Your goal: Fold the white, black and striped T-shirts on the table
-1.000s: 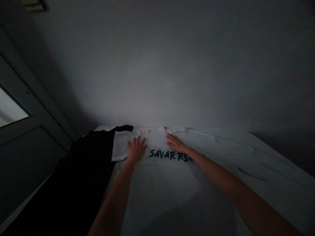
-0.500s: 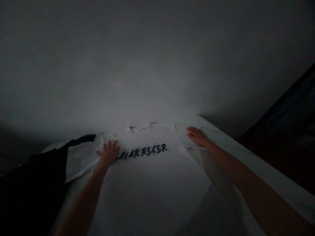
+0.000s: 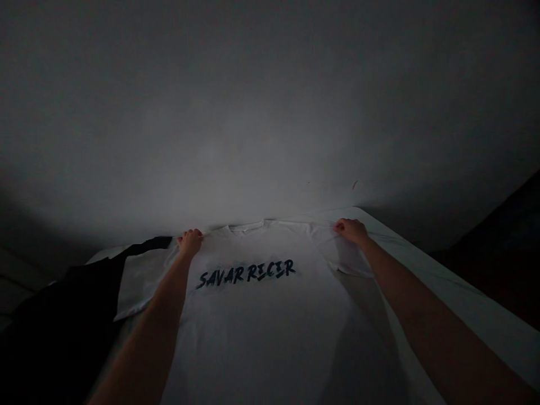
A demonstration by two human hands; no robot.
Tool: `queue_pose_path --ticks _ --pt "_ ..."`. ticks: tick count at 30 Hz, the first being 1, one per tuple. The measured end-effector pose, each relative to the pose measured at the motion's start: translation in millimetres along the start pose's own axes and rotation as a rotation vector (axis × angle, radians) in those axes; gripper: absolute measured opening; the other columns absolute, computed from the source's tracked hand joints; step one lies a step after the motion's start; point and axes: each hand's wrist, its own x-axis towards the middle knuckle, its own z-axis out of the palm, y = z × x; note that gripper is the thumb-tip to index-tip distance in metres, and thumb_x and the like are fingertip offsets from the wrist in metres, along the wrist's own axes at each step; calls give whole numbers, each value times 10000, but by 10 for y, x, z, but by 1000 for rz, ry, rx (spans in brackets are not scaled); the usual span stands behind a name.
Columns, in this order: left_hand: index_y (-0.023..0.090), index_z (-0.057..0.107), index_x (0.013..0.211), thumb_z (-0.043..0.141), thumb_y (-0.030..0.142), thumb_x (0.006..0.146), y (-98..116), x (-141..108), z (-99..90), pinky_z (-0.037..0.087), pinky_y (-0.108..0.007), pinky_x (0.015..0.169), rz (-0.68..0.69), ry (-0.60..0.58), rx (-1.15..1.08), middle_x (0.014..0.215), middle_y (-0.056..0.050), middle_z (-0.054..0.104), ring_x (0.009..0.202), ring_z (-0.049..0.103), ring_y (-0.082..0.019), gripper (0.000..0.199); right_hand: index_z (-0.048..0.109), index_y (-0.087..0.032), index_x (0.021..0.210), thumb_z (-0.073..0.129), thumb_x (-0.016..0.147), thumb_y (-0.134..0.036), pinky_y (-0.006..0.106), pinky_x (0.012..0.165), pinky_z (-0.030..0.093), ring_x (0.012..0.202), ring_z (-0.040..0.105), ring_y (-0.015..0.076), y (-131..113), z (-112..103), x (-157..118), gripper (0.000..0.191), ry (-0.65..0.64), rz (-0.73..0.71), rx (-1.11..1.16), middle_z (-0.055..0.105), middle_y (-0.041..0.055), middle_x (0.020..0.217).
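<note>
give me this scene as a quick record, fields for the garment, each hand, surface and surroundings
garment: white t-shirt, spread out, collar toward the wall
print: dark lettering across the chest, looks like "SAVAR RECER"
left hand: left hand, fingers closed on the shirt near one shoulder
right hand: right hand, fingers closed on the upper edge of the other sleeve
surface: pale, marble-patterned table
beside it: black cloth at the person's left, meeting a shirt sleeve
background: plain wall
light: dim
</note>
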Motion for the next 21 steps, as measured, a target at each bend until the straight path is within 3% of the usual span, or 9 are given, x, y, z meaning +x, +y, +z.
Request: queue_pose_path --ticks 3,7,11,14,17,19,21 --pt "173 652 1119 422 265 940 -22 76 64 374 -451 948 -2 -15 -18 1202 -171 626 1187 523 -321 305 735 -200 942 641 880 -411 409 819 414 980 622 308 230 -85 -87 239 -64 95 -40 727 142 991" --pt "141 635 1140 390 255 953 5 75 50 367 -497 949 -16 -7 -40 1207 -208 607 1198 506 -358 328 708 -169 992 534 954 -358 354 804 396 992 599 269 335 -194 -227 260 -54 54 -84 715 150 992" --pt "100 592 1201 397 175 909 241 -128 3 355 -532 974 -69 171 -67 1258 -230 564 1219 475 -375 359 672 -149 1068 481 952 -239 356 859 399 1062 570 266 177 -266 -291 241 -10 68 -131 673 160 1107" --pt "107 522 1316 433 232 902 499 -521 29 350 -534 1019 29 277 -97 1373 -224 512 1275 443 -364 442 612 -141 1224 453 950 -269 420 942 408 1185 523 307 -85 -265 -415 342 38 46 -146 588 199 1287" --pt "140 451 1423 390 324 951 607 -1094 131 290 -513 1109 247 232 -81 1529 -184 392 1400 348 -329 510 500 -197 1391 391 975 -413 463 1045 383 1337 429 308 -311 -195 -739 481 -2 -144 -97 435 168 1496" --pt "188 410 1473 340 363 982 497 -1491 192 258 -488 1148 373 125 -57 1581 -134 331 1451 295 -296 525 414 -267 1466 348 979 -474 469 1097 345 1417 341 279 -310 -157 -1013 533 -112 -294 -61 332 103 1581" --pt "244 368 1506 295 394 1003 249 -1835 197 248 -468 1168 446 11 -41 1601 -82 305 1472 269 -268 530 358 -301 1500 309 986 -484 483 1121 316 1451 288 261 -178 -174 -1228 548 -220 -336 -66 293 70 1604"
